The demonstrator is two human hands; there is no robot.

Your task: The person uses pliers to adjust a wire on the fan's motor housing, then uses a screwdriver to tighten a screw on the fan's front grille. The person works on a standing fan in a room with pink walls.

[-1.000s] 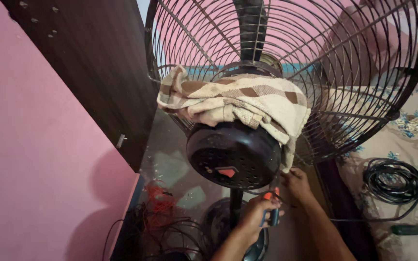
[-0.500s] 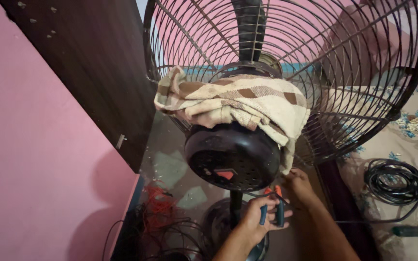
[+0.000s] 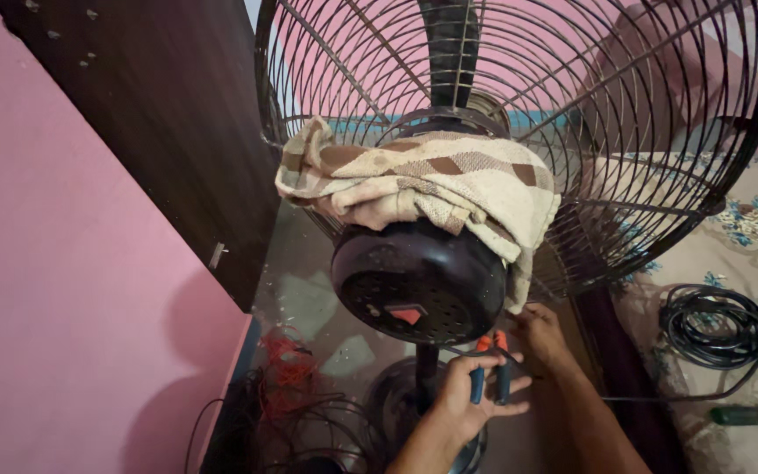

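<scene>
A black pedestal fan stands before me, its rear motor housing (image 3: 418, 281) facing me and its wire cage (image 3: 660, 132) behind. A beige and brown checked towel (image 3: 423, 180) is draped over the top of the motor. My left hand (image 3: 467, 404) is below the housing, beside the fan pole (image 3: 425, 369), and grips pliers (image 3: 491, 373) with blue and orange handles, nose pointing up. My right hand (image 3: 544, 338) is just right of the pliers, fingers curled under the towel's hanging end. What those fingers pinch is hidden.
A pink wall (image 3: 63, 290) and a dark wooden door (image 3: 168, 114) are on the left. Red and black wires (image 3: 287, 395) lie tangled on the floor by the fan base. A coiled black cable (image 3: 712, 325) and a green-handled tool (image 3: 743, 414) rest on patterned cloth at right.
My left hand has lifted the pliers slightly toward the underside of the motor housing, closer to my right hand. The fan and towel have stayed put.
</scene>
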